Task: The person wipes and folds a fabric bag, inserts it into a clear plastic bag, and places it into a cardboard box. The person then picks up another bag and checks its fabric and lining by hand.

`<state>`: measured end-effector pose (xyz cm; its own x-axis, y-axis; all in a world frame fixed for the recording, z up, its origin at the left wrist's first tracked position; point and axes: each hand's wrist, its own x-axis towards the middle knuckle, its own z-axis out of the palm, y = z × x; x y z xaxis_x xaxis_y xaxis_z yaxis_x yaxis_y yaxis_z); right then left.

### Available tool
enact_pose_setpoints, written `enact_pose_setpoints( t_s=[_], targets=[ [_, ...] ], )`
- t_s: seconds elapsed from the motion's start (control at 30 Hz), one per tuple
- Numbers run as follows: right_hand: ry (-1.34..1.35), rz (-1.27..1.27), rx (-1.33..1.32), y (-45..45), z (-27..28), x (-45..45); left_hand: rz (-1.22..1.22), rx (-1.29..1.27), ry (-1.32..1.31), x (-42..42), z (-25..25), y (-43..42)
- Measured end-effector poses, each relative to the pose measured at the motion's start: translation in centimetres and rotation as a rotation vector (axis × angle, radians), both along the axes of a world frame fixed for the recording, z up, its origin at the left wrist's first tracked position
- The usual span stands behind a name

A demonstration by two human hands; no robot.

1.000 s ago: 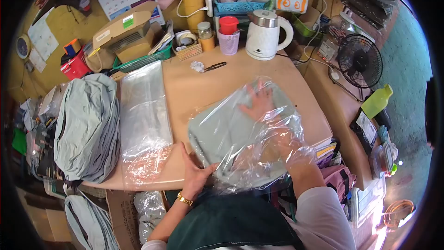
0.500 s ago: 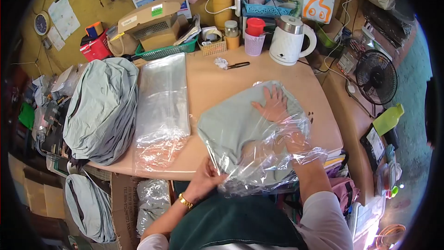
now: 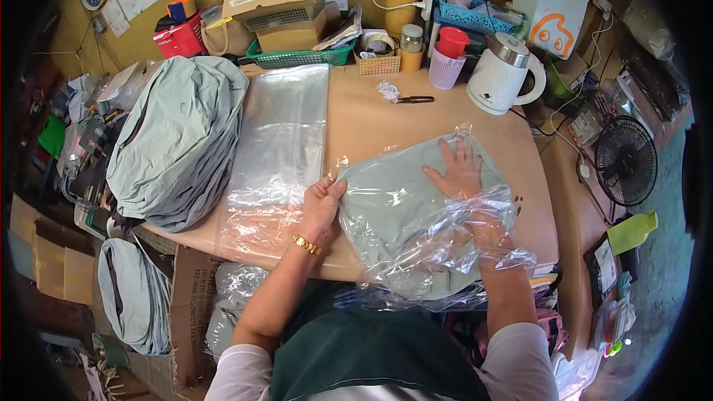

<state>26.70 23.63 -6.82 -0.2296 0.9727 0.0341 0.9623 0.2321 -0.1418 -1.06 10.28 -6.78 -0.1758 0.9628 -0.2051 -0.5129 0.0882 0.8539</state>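
A folded grey-green cloth piece [image 3: 397,189] lies on the table inside a clear plastic bag [image 3: 427,252]. My right hand [image 3: 458,172] rests flat on the cloth with fingers spread, and the bag's plastic is bunched around my right forearm. At the cloth's left corner, my left hand [image 3: 324,204] is closed, pinching the edge of the bag. Left of it lies a flat stack of clear plastic bags [image 3: 281,134]. Farther left sits a big pile of similar grey-green cloth pieces [image 3: 174,141].
A white kettle [image 3: 499,78], a lilac cup [image 3: 445,68] and a green basket [image 3: 301,58] line the table's back. Black tweezers [image 3: 417,99] lie near crumpled paper. A fan [image 3: 626,160] stands at right. More cloth [image 3: 134,297] and an open carton [image 3: 191,312] are below left.
My left hand has moved up from the bag's lower edge to the cloth's left corner, and the plastic now reaches over more of the cloth. The camera view has shifted slightly.
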Motion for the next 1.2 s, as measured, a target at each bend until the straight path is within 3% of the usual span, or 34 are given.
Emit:
enact_pose_setpoints(
  t_s=[0.1,0.17,0.23,0.27,0.33,0.4,0.43,0.47,0.53,0.6,0.67,0.73,0.8,0.93,1.0,1.07,1.1,1.17,1.2],
  targets=[
    [-0.076,0.017,0.033,0.0,0.7,0.2,0.022,0.023,0.091,-0.1,0.6,-0.4],
    [-0.079,0.013,0.042,0.4,0.7,0.3,-0.088,-0.022,-0.077,-0.3,0.7,0.1],
    [-0.077,0.013,0.048,0.8,0.2,0.2,-0.111,-0.116,-0.075,0.1,2.9,0.7],
    [-0.053,-0.011,0.080,1.1,-0.3,0.1,-0.135,-0.211,-0.078,0.5,3.7,1.0],
    [-0.032,-0.030,0.114,1.6,-4.1,-0.6,-0.053,-0.166,-0.002,1.4,3.6,2.1],
    [-0.183,0.140,1.027,1.4,-11.0,-1.2,0.026,-0.106,0.076,1.1,4.2,2.7],
    [-0.140,0.356,0.970,-2.7,-10.0,-2.3,0.034,-0.086,0.312,0.3,5.1,2.7],
    [-0.043,0.603,0.698,-8.6,-6.3,-3.3,0.044,-0.067,0.547,-0.8,5.7,2.6],
    [0.203,0.905,0.152,-15.4,0.6,-4.1,0.130,-0.040,0.553,-5.1,2.7,4.3],
    [0.576,0.898,-0.345,-16.4,4.9,-3.5,0.342,0.040,0.611,-6.5,6.5,3.3],
    [1.046,0.750,-0.726,-15.5,12.4,-2.9,0.439,0.023,0.717,-12.3,6.3,3.7],
    [1.494,0.632,-0.889,-12.0,15.9,-1.9,0.648,0.201,0.407,-11.7,9.8,1.4],
    [1.823,0.578,-1.191,-10.6,14.1,-0.4,0.619,0.276,0.307,-12.1,9.5,-2.2],
    [1.191,0.641,-0.976,-13.1,8.1,2.0,0.523,0.012,0.339,-11.4,4.5,-11.0],
    [0.999,0.380,-0.815,-10.9,4.5,1.3,0.490,-0.134,0.348,-10.2,3.1,-13.5],
    [0.923,0.057,-0.513,-6.5,7.7,-1.2,0.425,-0.081,0.287,-11.4,1.6,-13.2],
    [0.894,0.040,-0.384,-3.0,9.1,-1.4,0.421,-0.035,0.265,-11.1,3.6,-11.7],
    [1.281,0.173,-0.043,0.3,15.5,-3.1,0.399,0.097,0.221,-12.4,5.4,-9.2],
    [1.302,0.282,0.070,-1.9,20.0,-3.2,0.416,0.144,0.205,-12.0,6.9,-8.6]
  ],
)
